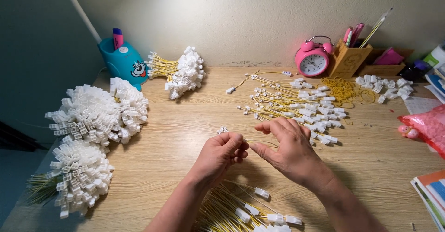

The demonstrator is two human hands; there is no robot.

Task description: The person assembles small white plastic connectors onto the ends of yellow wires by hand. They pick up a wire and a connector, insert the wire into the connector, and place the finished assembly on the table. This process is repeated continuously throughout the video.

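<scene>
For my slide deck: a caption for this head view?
Two hands pinch yellow wires over a wooden desk.

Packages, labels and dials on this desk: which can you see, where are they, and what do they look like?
Plastic bag: right edge of the desk, crumpled, translucent pink-red.
Alarm clock: back of the desk by the wall, round, pink, white dial, twin bells.
Blue pen holder: back left, rounded, with a cartoon face.
Booklets: lower right corner, flat, multicoloured covers.
</scene>
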